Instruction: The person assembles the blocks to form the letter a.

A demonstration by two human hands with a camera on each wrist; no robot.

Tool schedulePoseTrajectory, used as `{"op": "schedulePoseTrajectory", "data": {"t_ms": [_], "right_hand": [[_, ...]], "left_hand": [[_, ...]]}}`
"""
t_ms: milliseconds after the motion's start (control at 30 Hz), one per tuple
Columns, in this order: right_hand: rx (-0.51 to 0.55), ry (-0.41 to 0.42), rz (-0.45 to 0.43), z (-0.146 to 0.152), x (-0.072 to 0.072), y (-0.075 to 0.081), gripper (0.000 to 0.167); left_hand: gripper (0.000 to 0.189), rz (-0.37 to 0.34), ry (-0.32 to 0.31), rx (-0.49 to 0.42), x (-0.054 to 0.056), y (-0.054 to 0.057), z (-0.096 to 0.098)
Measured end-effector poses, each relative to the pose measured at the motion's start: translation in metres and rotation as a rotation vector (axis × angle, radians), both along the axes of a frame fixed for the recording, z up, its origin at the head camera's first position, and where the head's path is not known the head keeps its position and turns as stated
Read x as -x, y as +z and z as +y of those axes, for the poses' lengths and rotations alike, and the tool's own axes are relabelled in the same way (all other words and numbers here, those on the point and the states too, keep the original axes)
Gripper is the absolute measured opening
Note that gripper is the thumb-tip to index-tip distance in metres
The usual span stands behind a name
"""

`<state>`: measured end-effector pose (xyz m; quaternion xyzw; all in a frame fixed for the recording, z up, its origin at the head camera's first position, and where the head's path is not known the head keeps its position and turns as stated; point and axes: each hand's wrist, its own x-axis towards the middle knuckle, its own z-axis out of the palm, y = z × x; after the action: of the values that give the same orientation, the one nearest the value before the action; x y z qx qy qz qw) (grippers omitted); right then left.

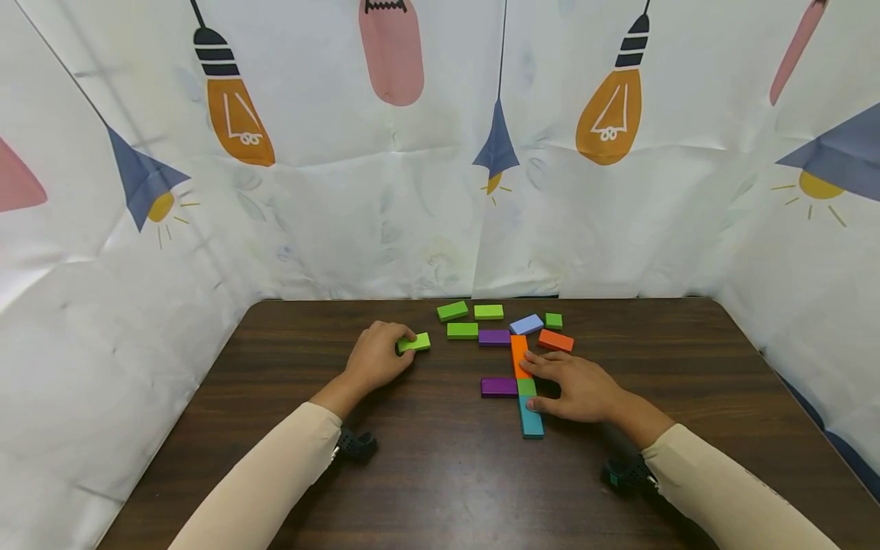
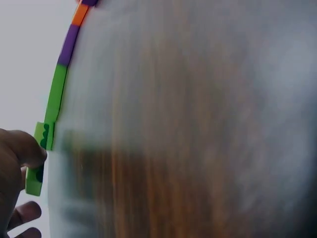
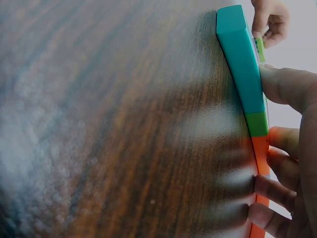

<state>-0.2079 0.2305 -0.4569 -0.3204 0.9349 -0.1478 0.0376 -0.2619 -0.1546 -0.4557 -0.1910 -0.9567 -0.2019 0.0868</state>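
My left hand (image 1: 374, 359) pinches a light green block (image 1: 422, 341) between thumb and fingers, left of the other blocks; the left wrist view shows this block (image 2: 33, 184) too. My right hand (image 1: 584, 391) rests with spread fingers on a column of blocks. Its fingertips touch the long orange block (image 1: 519, 350), and its thumb lies on the teal block (image 1: 531, 425) at the near end. Between those two sits a small green block (image 1: 526, 387). A purple block (image 1: 498, 387) juts left from the column. Another purple block (image 1: 493, 338) and a green block (image 1: 462, 331) line up leftward from its far end.
Beyond the column lie a light blue block (image 1: 526, 325), a red-orange block (image 1: 557, 341) and a small green block (image 1: 553, 321). Two more green blocks (image 1: 452, 311) lie near the back edge. A printed curtain (image 1: 412, 229) hangs behind the dark wooden table (image 1: 426, 489).
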Motion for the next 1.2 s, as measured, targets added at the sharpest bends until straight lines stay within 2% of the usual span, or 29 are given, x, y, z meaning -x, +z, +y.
{"op": "schedulePoseTrajectory", "data": {"t_ms": [267, 533, 700, 900, 1200], "right_hand": [[-0.008, -0.005, 0.007, -0.001, 0.001, 0.0, 0.078], [-0.001, 0.002, 0.011, -0.002, 0.002, 0.003, 0.078], [0.001, 0.001, 0.026, -0.001, 0.002, 0.002, 0.077], [-0.004, -0.005, 0.019, -0.001, 0.001, 0.0, 0.078], [0.007, -0.002, 0.012, -0.001, -0.001, 0.001, 0.076]], "left_hand": [[0.018, -0.006, -0.133, -0.03, -0.015, 0.005, 0.015], [0.016, 0.004, -0.231, -0.038, -0.026, 0.001, 0.026], [0.018, -0.001, -0.264, -0.037, -0.033, 0.001, 0.034], [0.018, -0.039, -0.299, -0.043, -0.041, -0.002, 0.04], [0.019, -0.064, -0.331, -0.03, -0.047, -0.007, 0.049]]}}
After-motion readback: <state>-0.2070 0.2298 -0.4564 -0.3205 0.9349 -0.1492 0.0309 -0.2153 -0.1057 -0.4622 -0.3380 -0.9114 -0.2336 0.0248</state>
